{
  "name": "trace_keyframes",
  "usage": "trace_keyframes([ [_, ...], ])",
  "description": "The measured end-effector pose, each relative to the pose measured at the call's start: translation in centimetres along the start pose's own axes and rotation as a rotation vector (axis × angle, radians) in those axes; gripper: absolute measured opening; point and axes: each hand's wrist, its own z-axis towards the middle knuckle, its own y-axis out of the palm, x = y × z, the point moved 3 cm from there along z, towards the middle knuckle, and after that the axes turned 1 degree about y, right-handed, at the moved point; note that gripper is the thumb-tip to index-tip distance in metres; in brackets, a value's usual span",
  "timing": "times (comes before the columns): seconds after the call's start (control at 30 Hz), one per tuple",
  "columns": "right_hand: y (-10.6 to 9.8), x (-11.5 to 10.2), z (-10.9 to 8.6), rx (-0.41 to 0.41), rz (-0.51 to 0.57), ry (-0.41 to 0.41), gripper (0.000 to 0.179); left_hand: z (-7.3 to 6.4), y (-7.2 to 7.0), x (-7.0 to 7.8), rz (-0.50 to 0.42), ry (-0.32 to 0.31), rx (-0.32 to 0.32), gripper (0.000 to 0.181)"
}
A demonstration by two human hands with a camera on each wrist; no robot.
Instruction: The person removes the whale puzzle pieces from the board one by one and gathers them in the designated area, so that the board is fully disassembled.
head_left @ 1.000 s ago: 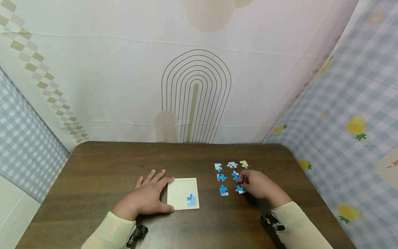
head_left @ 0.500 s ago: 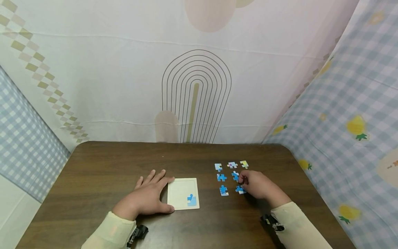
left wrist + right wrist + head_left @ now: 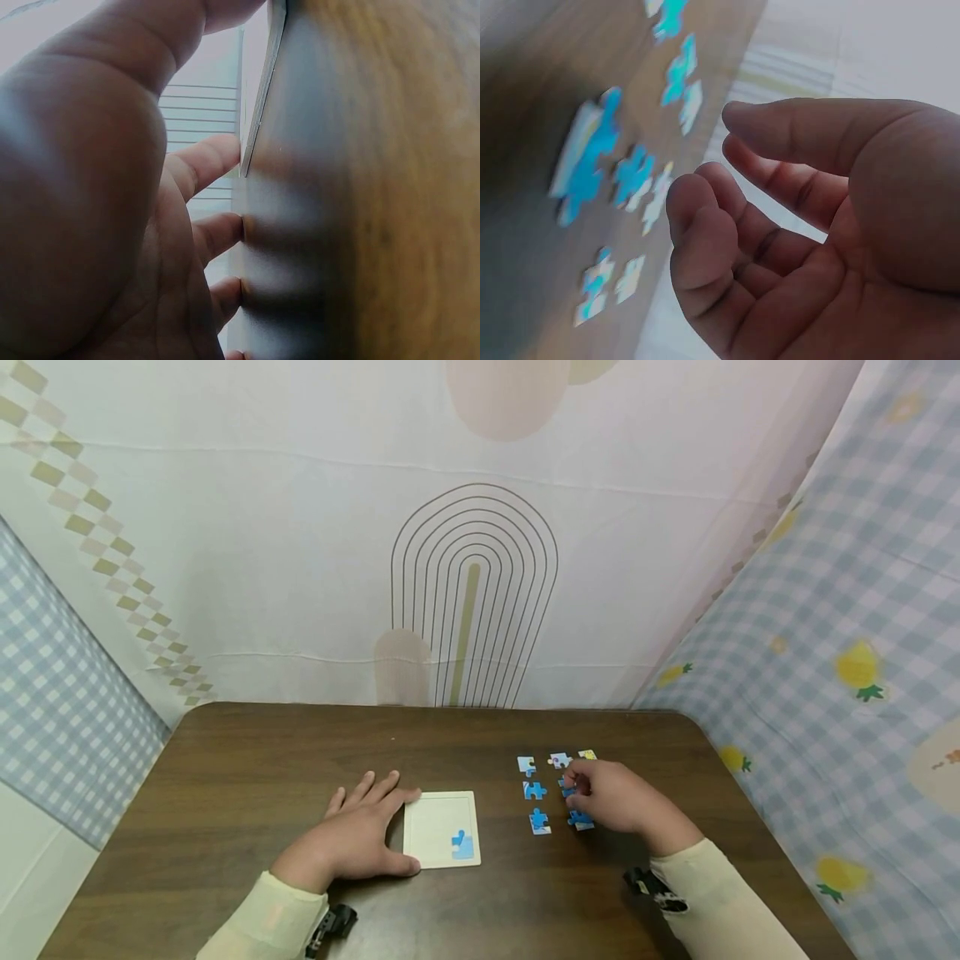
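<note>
A cream square puzzle tray lies on the table, with a blue jigsaw piece in its lower right corner. My left hand is spread flat beside it; thumb and index finger touch its left edge, while other fingertips rest on the table. To the right lie several loose jigsaw pieces in rows, including a blue piece at lower left. My right hand hovers over the right-hand pieces and partly hides them. In the right wrist view its fingers are loosely bent, with nothing visible between thumb and index finger.
A brown wooden table carries everything. White printed cloth hangs behind its far edge. Blue checked cloth hangs along the right side, and more checked cloth stands at the left.
My right hand has shifted slightly left and away from me over the pieces, and its thumb and index finger have parted a little. The left hand and tray stay in place.
</note>
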Motion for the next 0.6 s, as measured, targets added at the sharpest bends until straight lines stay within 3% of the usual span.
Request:
trace_keyframes([
  [0.2, 0.3, -2.2, 0.3, -0.001, 0.010, -0.055, 0.015, -0.1, -0.2, 0.3, -0.011, 0.010, 0.004, 0.106],
  [0.33, 0.7, -3.6, 0.7, 0.009, 0.010, -0.135, 0.015, -0.2, -0.2, 0.3, -0.007, 0.012, 0.010, 0.107],
  [0.6, 2.4, -7.0, 1.3, 0.007, -0.023, -0.241, 0.014, -0.1, -0.1, 0.1, -0.019, 0.005, -0.011, 0.106],
])
